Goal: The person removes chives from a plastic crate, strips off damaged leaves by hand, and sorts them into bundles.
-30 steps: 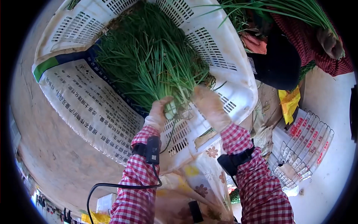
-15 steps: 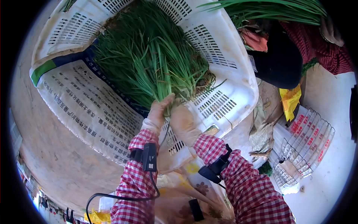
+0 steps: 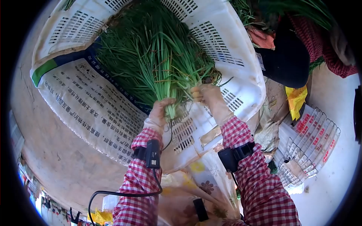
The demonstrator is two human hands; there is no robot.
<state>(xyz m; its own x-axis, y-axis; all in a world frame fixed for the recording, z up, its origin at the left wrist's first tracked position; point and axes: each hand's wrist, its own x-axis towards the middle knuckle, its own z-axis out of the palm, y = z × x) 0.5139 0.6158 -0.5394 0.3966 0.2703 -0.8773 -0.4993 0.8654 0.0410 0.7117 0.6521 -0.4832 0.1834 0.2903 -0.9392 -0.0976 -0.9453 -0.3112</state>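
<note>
Sack (image 3: 75, 94): white with a blue and green edge, laid over the basket's left side; printed in black Chinese characters, slanting, legible in part as "提高农作物的产量及品质" and "改善土壤理化性能"; along the blue edge, pale characters too small to read surely.
Basket (image 3: 71, 28): white plastic, slotted in the walls, stained in places.
Leaf pile (image 3: 128, 49): long, thin and dark green, heaped inside the basket beside the sack's blue edge.
Left wrist device (image 3: 152, 150): black, strapped over a red-and-white checked sleeve; marked with a small white code square, too small to read.
Left hand (image 3: 160, 109): in a closed grip around the stem ends of the green bunch, with thumb across the front.
Green bunch (image 3: 164, 75): at the basket's near side, fanned over the pile; pale at the stem ends, poking out below the left thumb.
Right hand (image 3: 211, 97): just beside the bunch, curled at the fingers, against thin strands; cannot tell how tight a grip, or whether holding any.
Right wrist device (image 3: 235, 155): black, strapped over the other checked sleeve.
Yellow packet (image 3: 296, 100): hanging beyond the basket's right rim, unreadable.
Clear packaging (image 3: 315, 132): framed with wire, lettered in red, too small to read.
Co-worker's sleeve (image 3: 307, 37): striped dark red, at upper right.
</note>
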